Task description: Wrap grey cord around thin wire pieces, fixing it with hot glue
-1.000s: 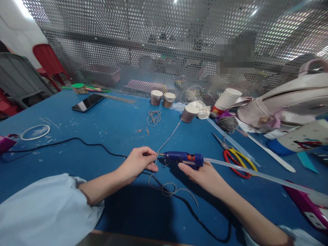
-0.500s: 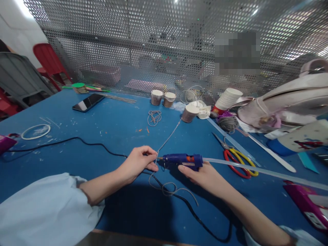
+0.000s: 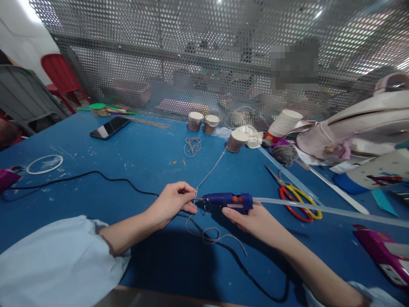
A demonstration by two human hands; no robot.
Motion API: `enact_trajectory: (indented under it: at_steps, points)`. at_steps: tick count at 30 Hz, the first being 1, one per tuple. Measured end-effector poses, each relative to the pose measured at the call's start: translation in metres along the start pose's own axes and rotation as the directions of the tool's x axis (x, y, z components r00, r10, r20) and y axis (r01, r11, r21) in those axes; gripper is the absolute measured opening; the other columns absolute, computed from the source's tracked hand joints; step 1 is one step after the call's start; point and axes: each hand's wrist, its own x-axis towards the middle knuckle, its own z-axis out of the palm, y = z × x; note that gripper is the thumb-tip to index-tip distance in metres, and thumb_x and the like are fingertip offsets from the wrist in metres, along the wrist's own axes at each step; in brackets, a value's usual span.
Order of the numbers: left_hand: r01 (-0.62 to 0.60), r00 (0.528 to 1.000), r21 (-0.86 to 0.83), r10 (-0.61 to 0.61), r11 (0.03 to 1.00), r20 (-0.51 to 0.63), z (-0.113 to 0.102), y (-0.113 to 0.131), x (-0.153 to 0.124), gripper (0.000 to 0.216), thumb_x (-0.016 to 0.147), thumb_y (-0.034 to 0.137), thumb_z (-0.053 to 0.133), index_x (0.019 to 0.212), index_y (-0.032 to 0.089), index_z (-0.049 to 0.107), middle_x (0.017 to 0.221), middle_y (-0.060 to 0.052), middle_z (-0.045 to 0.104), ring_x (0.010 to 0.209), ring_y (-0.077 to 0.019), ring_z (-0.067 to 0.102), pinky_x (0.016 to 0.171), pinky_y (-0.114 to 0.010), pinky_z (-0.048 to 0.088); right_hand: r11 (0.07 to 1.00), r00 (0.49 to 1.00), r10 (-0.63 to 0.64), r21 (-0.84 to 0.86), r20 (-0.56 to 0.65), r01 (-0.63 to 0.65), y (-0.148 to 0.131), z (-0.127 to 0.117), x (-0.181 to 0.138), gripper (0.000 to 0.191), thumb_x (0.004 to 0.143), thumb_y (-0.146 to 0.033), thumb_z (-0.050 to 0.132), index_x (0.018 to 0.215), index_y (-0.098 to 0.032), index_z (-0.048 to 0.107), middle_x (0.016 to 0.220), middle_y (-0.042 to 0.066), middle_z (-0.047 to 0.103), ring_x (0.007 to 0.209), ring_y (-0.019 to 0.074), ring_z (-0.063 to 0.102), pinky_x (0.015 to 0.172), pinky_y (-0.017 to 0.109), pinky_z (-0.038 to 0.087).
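My right hand (image 3: 252, 219) is closed around a blue hot glue gun (image 3: 226, 200), its nozzle pointing left. A long clear glue stick (image 3: 297, 205) sticks out of its back end. My left hand (image 3: 179, 198) pinches a thin grey cord (image 3: 209, 172) right at the nozzle tip. From my fingers the cord runs taut up to a small cup wrapped in brownish-grey cord (image 3: 236, 143). Its loose tail curls on the blue table (image 3: 153, 147) below the gun. Whether the nozzle touches the cord I cannot tell.
Scissors (image 3: 295, 200) with red and yellow handles lie right of the gun. Two small cups (image 3: 195, 121), a coil of cord (image 3: 192, 147), stacked paper cups (image 3: 284, 123), grey yarn (image 3: 284, 153) and a pale bag (image 3: 358, 123) stand farther back. A phone (image 3: 110, 128) rests at left; a black cable (image 3: 118, 179) crosses the table.
Both hands, the glue gun and the cord stay nearly still. The far end of the glue stick has shifted slightly upward at the right.
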Motion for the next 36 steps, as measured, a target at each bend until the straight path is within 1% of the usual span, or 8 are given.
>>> enact_trajectory:
  at_steps: [5,11,15,21,25,29,34,36]
  points:
    - [0.002,1.0,0.001,-0.002,1.0,-0.004,-0.0007,-0.0017,0.0008,0.004,0.077,0.012,0.06,0.076,0.012,0.057,0.052,-0.001,0.062,0.048,-0.0122,0.065,0.053,-0.02,0.054,0.998,0.997,0.017,-0.053,-0.081,-0.021,-0.003,-0.0003,-0.0013,0.039,0.08,-0.051,0.051,0.066,-0.017,0.063,0.049,-0.002,0.051,0.049,0.0125,0.045,0.048,0.024,0.036]
    - [-0.001,1.0,-0.01,0.001,1.0,-0.007,0.0003,-0.0003,0.0008,0.005,0.076,0.012,0.062,0.074,0.012,0.057,0.054,-0.001,0.062,0.048,-0.0114,0.064,0.055,-0.021,0.055,0.999,1.0,0.004,-0.044,0.012,-0.003,-0.0021,-0.0011,-0.0028,0.037,0.081,-0.051,0.051,0.08,-0.018,0.067,0.05,-0.003,0.049,0.048,0.0118,0.043,0.049,0.024,0.035]
    - [-0.003,1.0,-0.01,0.003,1.0,-0.014,0.0002,-0.0012,0.001,0.007,0.074,0.014,0.064,0.074,0.012,0.057,0.053,-0.001,0.062,0.049,-0.0125,0.065,0.053,-0.021,0.054,0.996,0.999,0.009,-0.084,-0.052,-0.013,0.0,-0.0006,-0.0018,0.038,0.081,-0.052,0.051,0.083,-0.018,0.068,0.05,-0.002,0.05,0.049,0.0127,0.044,0.049,0.025,0.035]
    - [-0.009,1.0,-0.01,0.009,1.0,-0.003,-0.0005,-0.003,0.0019,0.006,0.075,0.013,0.062,0.074,0.012,0.057,0.053,-0.001,0.063,0.048,-0.0119,0.065,0.053,-0.02,0.054,1.0,1.0,0.008,-0.006,0.014,-0.008,0.0007,-0.0016,-0.0012,0.035,0.079,-0.051,0.053,0.073,-0.018,0.064,0.052,-0.002,0.05,0.048,0.0109,0.042,0.047,0.023,0.034]
    - [-0.005,1.0,-0.012,0.005,1.0,-0.009,-0.0004,-0.0029,0.0027,0.007,0.075,0.014,0.063,0.074,0.012,0.056,0.051,-0.002,0.062,0.047,-0.0126,0.065,0.051,-0.02,0.053,1.0,0.999,0.018,-0.002,-0.051,-0.018,0.0005,-0.0013,0.0012,0.037,0.078,-0.051,0.053,0.062,-0.018,0.057,0.051,-0.002,0.049,0.047,0.0105,0.042,0.047,0.024,0.034]
    - [-0.002,1.0,-0.012,0.002,1.0,-0.008,-0.0004,-0.0029,0.0035,0.006,0.076,0.014,0.062,0.074,0.012,0.056,0.051,-0.002,0.062,0.048,-0.0127,0.065,0.051,-0.02,0.054,1.0,0.997,0.031,0.006,-0.074,-0.031,0.0006,-0.0006,0.0039,0.039,0.079,-0.052,0.051,0.061,-0.018,0.052,0.051,-0.003,0.046,0.046,0.0099,0.041,0.046,0.023,0.033]
    - [-0.003,1.0,-0.007,0.003,1.0,-0.002,0.0,-0.0031,0.0028,0.006,0.075,0.014,0.062,0.075,0.012,0.056,0.052,-0.002,0.063,0.048,-0.0124,0.065,0.053,-0.021,0.054,0.996,0.998,0.037,0.077,0.052,-0.041,0.0006,-0.0016,0.0029,0.038,0.078,-0.053,0.053,0.062,-0.018,0.051,0.052,-0.004,0.043,0.046,0.0087,0.039,0.043,0.021,0.031]
    - [-0.002,1.0,-0.007,0.002,1.0,-0.005,0.0002,-0.0029,0.0023,0.006,0.076,0.014,0.062,0.074,0.013,0.056,0.051,-0.001,0.063,0.048,-0.0123,0.065,0.053,-0.021,0.054,0.994,0.999,0.036,0.102,0.032,-0.039,0.0012,-0.0015,0.0039,0.038,0.078,-0.052,0.054,0.062,-0.018,0.05,0.052,-0.004,0.043,0.045,0.0081,0.038,0.041,0.02,0.03]
